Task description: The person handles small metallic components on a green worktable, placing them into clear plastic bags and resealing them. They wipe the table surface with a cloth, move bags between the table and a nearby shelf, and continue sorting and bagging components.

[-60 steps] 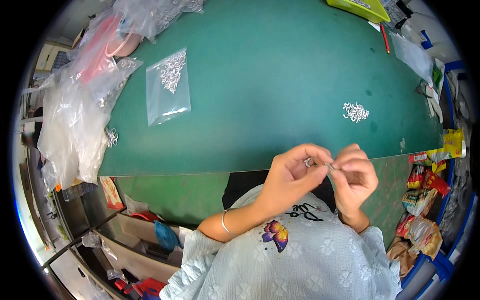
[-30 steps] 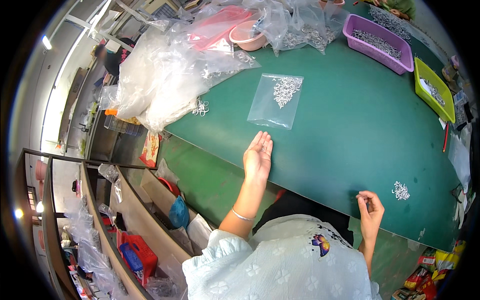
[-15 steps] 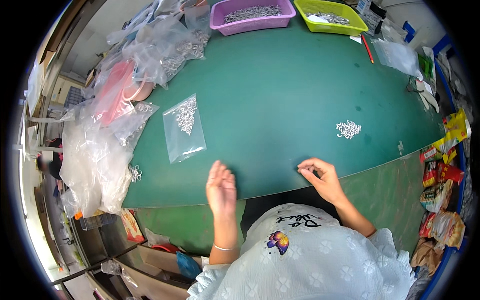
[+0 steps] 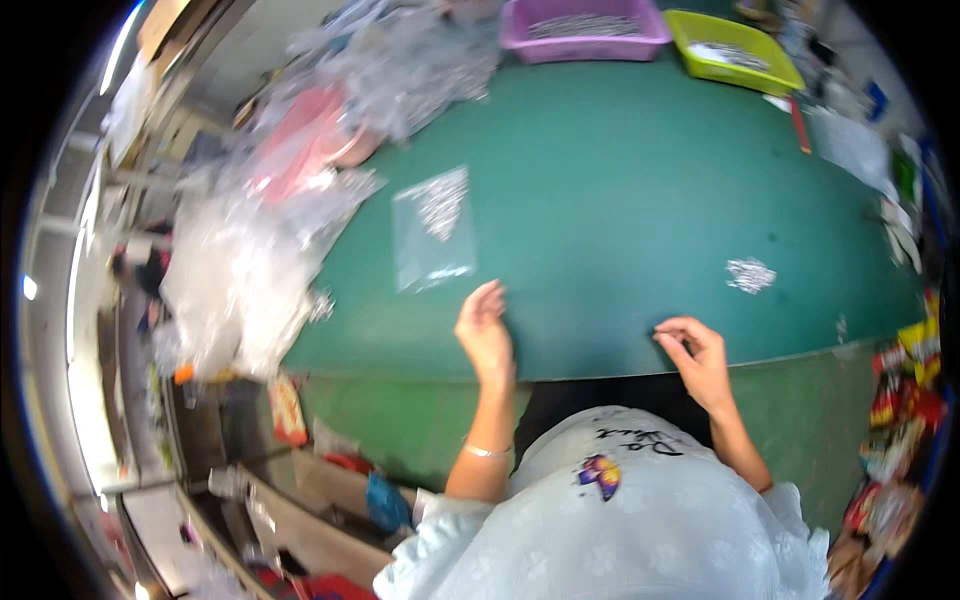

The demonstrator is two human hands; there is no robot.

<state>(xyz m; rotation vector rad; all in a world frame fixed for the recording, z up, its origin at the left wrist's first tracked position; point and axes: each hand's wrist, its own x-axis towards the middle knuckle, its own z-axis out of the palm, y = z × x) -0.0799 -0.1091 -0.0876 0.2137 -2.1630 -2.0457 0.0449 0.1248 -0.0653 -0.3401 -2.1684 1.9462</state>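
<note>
The left hand [image 4: 486, 335] rests flat on the green counter [image 4: 620, 200], its grip apart and empty, just below a clear bag [image 4: 432, 228] of small metal parts. The right hand [image 4: 698, 352] pinches its fingertips together at the counter's edge; anything held is too small to tell.
</note>
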